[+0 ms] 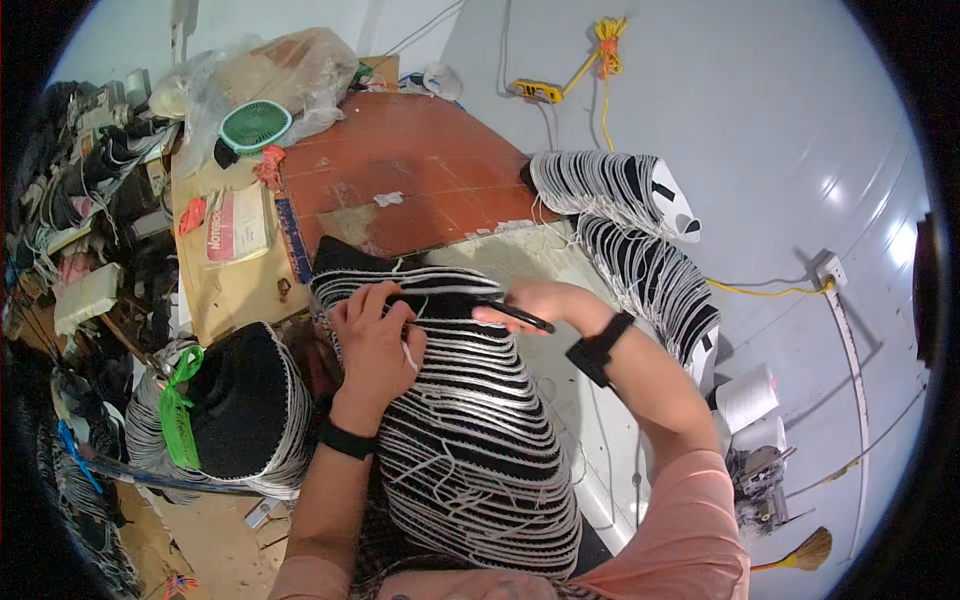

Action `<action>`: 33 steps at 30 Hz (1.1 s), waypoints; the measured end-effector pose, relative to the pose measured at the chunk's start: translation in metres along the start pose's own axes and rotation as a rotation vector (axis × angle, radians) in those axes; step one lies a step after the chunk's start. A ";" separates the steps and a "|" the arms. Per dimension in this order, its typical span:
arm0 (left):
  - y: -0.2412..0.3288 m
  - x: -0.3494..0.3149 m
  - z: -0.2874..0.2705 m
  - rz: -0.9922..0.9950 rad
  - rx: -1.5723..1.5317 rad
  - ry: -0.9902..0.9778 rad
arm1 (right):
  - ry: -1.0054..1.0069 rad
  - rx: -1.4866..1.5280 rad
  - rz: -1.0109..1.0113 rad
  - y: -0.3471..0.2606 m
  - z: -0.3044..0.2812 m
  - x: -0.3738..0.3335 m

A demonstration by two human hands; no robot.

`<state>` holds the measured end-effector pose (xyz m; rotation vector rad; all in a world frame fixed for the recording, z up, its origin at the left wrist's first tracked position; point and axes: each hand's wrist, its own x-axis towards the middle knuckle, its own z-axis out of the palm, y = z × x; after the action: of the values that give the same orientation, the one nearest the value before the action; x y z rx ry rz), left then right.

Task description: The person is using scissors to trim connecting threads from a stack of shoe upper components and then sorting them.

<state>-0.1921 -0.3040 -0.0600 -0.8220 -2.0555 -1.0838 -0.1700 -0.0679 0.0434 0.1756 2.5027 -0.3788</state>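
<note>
A long stack of black fabric pieces with white corded edges leans in front of me, with loose white thread ends hanging from it. My left hand is closed on the edge of a black piece near the far end of the stack, its fingers curled. A bit of white thread shows by its fingertips. My right hand grips a slim black tool, just to the right of the left hand over the same pieces. The tool's far end is lost against the black fabric, so its exact kind is unclear.
Two similar stacks lie at the right. A bundle tied with a green strip sits at the left. Beyond are a reddish-brown board, a green basket and a notebook. White thread cones stand at right.
</note>
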 end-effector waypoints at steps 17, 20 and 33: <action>0.002 0.001 -0.004 -0.170 0.024 -0.194 | -0.052 -0.042 -0.004 0.009 -0.001 0.009; 0.006 0.005 -0.003 -0.173 -0.007 -0.155 | -0.002 0.047 -0.101 0.031 -0.015 -0.057; 0.000 -0.002 0.000 -0.116 0.069 -0.087 | -0.162 0.156 0.045 -0.009 -0.002 -0.033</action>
<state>-0.1911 -0.3044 -0.0620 -0.7345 -2.2246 -1.0486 -0.1455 -0.0775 0.0661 0.2521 2.3066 -0.5474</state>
